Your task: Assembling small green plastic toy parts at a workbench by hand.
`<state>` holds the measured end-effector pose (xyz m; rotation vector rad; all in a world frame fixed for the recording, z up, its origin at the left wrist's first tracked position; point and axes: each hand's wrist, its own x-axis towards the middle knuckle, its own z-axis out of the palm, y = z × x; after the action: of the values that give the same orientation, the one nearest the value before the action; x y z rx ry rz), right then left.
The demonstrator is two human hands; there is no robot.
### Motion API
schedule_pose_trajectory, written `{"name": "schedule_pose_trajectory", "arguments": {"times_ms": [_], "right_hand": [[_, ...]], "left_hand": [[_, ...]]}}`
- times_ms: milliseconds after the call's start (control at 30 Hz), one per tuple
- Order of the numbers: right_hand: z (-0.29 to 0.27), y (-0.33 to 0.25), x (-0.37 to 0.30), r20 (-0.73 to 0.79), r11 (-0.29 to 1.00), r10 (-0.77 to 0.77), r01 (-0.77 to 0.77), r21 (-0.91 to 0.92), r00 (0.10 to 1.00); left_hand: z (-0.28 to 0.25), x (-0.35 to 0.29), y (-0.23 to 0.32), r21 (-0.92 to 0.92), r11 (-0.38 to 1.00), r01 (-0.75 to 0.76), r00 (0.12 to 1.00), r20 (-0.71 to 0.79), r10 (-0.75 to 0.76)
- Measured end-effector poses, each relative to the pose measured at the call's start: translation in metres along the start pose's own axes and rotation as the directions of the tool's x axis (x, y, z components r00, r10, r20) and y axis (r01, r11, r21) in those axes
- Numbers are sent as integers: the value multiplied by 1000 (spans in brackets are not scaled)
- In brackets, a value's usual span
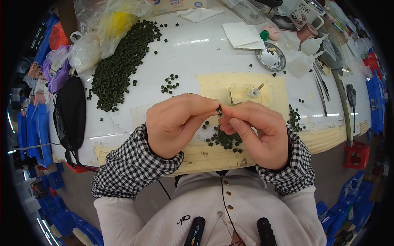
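Between the fingertips of my left hand [174, 123] and my right hand [260, 133] is a small dark green part [219, 110], too small to make out its details. Thumb and index finger of the left hand pinch it from one side. The right hand's fingertips meet it from the other, with fingers curled and closed. Just below lies a loose cluster of similar green parts [230, 141], partly covered by the right hand. Beyond my hands, a small white pot [255, 93] with a thin stick in it stands on a taped pad over a pale yellow sheet [207, 82].
A large heap of green parts [119, 67] spreads at the far left, near plastic bags [88, 53] and a black pouch [69, 112]. More parts [294, 118] lie at right. Farther right are a round metal dish [271, 61], tweezers [320, 90], plastic bottles [310, 46] and a mug [303, 17].
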<state>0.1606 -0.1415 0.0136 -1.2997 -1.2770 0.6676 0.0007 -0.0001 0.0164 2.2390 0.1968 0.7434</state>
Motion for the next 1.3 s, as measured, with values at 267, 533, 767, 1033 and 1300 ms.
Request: {"name": "schedule_pose_trajectory", "arguments": {"times_ms": [267, 533, 767, 1033, 1300], "right_hand": [[1, -3, 3, 3, 991, -77, 76, -111, 997], [0, -4, 3, 27, 990, -81, 83, -118, 996], [0, -6, 3, 35, 989, -83, 86, -120, 996], [-9, -10, 0, -104, 974, -74, 50, -223, 992], [-40, -3, 12, -264, 726, -260, 7, -687, 929]], "left_hand": [[5, -4, -4, -493, 815, 306, 941, 28, -337], [6, -5, -4, -544, 792, 276, 947, 15, -320], [7, -4, -5, -532, 808, 252, 955, 1, -298], [3, -4, -4, -481, 841, 247, 964, 36, -263], [5, -5, -4, -517, 824, 229, 967, 23, -255]]}}
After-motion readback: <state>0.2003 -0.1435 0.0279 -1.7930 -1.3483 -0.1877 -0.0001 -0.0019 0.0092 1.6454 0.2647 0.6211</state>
